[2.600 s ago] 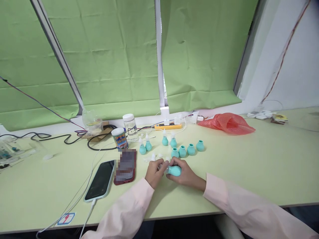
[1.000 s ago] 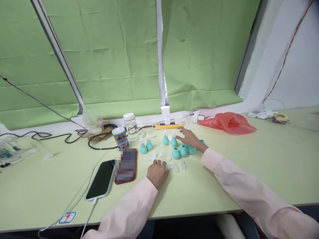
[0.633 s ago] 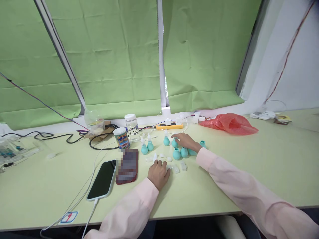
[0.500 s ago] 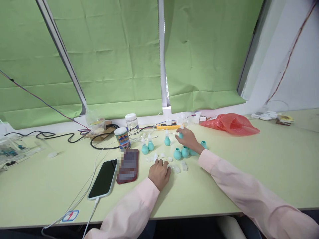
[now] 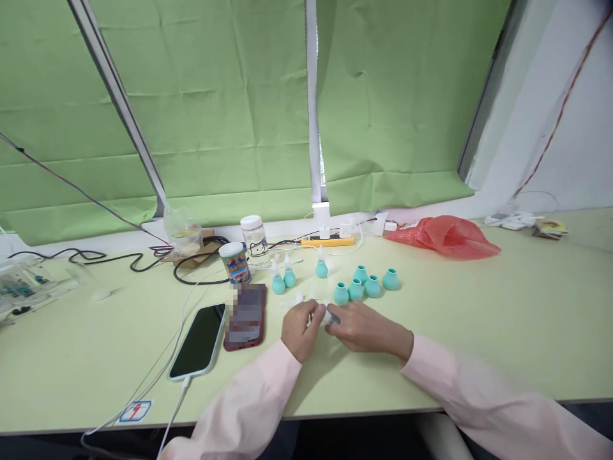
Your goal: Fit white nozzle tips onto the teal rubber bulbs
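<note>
Side by side near the middle of the table, my left hand [image 5: 301, 327] and my right hand [image 5: 360, 327] meet. A small translucent whitish plastic piece [image 5: 328, 317] is pinched between the fingers of both. Its exact shape is partly hidden, and I cannot tell whether a bulb is inside my right hand. Several open-necked teal rubber bulbs [image 5: 372, 287] stand just beyond my right hand. Farther left are three teal bulbs with clear nozzles fitted, one of them a nozzle-tipped bulb [image 5: 321, 268] alone. Loose clear plastic parts [image 5: 299, 298] lie behind my left hand, partly covered.
Left of my hands lie a dark red phone [image 5: 246, 317] and a charging phone [image 5: 198, 342] with a white cable. Behind stand a printed can [image 5: 235, 263] and a clear jar [image 5: 254, 236]. A yellow power strip [image 5: 327, 242] and red plastic bag [image 5: 443, 237] lie along the back.
My right hand has come back from the teal bulb it held near the power strip, moving toward me to meet my left hand. A whitish piece now shows between them.
</note>
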`<action>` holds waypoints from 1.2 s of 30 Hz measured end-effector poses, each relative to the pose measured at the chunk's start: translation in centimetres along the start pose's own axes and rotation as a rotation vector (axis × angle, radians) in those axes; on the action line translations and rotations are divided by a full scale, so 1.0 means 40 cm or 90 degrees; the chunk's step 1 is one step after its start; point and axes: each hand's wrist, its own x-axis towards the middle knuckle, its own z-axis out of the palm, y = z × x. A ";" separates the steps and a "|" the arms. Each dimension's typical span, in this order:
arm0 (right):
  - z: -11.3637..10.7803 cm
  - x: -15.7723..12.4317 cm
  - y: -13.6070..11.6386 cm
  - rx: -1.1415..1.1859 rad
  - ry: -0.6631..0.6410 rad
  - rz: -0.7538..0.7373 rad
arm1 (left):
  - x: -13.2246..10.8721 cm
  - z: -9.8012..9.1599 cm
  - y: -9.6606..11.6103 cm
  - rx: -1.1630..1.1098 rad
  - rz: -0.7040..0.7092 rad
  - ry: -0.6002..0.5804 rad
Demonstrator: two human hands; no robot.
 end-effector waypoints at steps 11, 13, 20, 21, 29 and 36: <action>0.031 -0.019 -0.024 0.107 0.114 -0.032 | 0.019 0.026 -0.018 -0.410 -0.238 -0.133; 0.032 -0.020 -0.019 0.152 0.164 -0.032 | 0.023 0.015 -0.017 -0.365 -0.233 -0.070; 0.061 -0.038 0.003 0.437 0.328 0.127 | 0.022 0.016 -0.031 0.193 -0.045 -0.059; 0.065 -0.039 0.004 0.452 0.334 0.147 | 0.020 0.022 -0.034 0.227 -0.018 -0.099; 0.055 -0.026 -0.016 0.461 0.342 0.234 | 0.004 0.061 -0.039 0.300 0.156 -0.293; 0.049 -0.006 -0.043 0.668 0.299 0.378 | 0.012 0.058 -0.038 0.391 0.089 -0.192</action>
